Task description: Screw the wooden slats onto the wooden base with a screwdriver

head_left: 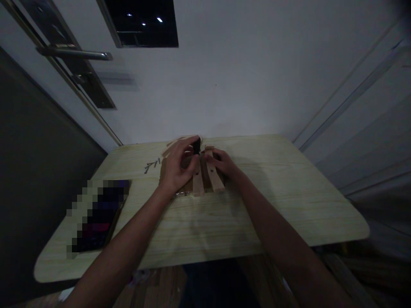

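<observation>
Across the far half of the tabletop (272, 205), a left wooden strip (198, 185) and a right wooden strip (216, 179) are laid side by side over a brown sheet (207, 180); a hole is seen in each. A small black part (197, 146) is held in the grip of the left hand (177, 164), with thumb and index finger curved around it. The right strip is pinched near its far end by the right hand (226, 163). Thin metal fasteners (151, 165) are scattered left of the sheet, beyond a phone (104, 218).
</observation>
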A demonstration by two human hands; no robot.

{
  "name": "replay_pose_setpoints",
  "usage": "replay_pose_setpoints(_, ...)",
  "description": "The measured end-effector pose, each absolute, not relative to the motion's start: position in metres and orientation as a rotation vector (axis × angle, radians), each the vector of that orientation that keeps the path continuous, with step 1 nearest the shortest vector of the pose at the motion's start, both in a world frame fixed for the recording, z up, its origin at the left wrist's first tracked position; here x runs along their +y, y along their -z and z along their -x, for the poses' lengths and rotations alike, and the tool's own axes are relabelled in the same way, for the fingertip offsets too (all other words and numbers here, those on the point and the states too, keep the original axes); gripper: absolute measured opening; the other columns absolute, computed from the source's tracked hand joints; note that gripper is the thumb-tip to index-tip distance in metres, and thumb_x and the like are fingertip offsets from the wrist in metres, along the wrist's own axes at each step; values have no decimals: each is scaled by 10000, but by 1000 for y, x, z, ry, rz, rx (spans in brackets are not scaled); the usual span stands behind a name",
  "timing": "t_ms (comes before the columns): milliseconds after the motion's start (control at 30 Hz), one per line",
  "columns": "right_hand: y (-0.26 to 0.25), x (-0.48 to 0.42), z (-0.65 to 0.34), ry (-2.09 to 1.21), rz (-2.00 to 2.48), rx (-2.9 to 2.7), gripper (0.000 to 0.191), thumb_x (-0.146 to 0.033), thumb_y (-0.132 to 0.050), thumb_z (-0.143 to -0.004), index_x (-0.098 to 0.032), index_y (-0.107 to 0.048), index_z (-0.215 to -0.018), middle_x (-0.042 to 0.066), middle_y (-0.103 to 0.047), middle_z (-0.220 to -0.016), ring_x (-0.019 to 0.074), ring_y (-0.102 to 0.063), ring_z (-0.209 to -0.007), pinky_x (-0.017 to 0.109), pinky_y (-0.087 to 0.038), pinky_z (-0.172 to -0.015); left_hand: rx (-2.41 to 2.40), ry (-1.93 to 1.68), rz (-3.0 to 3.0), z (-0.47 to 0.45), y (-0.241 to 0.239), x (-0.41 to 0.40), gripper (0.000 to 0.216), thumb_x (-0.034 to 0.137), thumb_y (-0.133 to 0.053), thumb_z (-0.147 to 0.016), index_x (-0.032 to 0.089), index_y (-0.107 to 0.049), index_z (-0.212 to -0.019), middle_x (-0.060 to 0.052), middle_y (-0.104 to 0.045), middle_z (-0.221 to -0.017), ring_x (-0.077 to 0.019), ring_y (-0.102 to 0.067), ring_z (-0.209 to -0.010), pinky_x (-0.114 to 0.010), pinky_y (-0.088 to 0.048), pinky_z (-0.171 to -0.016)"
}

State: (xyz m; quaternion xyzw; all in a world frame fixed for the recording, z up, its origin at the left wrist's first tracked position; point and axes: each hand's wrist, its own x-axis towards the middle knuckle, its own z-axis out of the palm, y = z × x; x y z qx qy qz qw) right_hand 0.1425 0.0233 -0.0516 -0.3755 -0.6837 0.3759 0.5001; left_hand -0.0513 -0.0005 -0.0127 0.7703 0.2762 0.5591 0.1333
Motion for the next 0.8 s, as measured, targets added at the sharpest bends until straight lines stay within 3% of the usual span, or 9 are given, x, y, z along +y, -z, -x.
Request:
replay_pose_setpoints(333, 48, 21, -143, -921, 934, -1643, 463, -622, -684, -841, -184, -756, -971, 86, -763, -992, 238, -690, -912, 399, -534, -866, 928, -1746, -2284, 54, 10, 3, 495, 410, -718, -909, 336, -561, -1373, -27, -611, -1151, -148, -645, -922, -308, -617, -824)
replay_pose_setpoints(500, 48, 20, -142, -954, 908, -1624, 495, -646, -686, -829, -185, -759, -997, 89, -769, -1023, 246, -698, -934, 407, -535, -879, 916, -1717, -2246, 55, 11, 3, 552, 408, -700, -920, 348, -507, -1433, -35, -647, -1201, -138, -664, -839, -315, -608, -825)
replay_pose_setpoints(800, 50, 23, -143, -917, 929, -1650, 490, -642, -675, -839, -192, -766, -1011, 89, -763, -1017, 245, -690, -946, 408, -530, -893, 827, -1669, -2238, 53, 11, 2, 496, 389, -632, -956, 330, -506, -1433, -53, -636, -1302, -174, -687, -1008, -322, -617, -867)
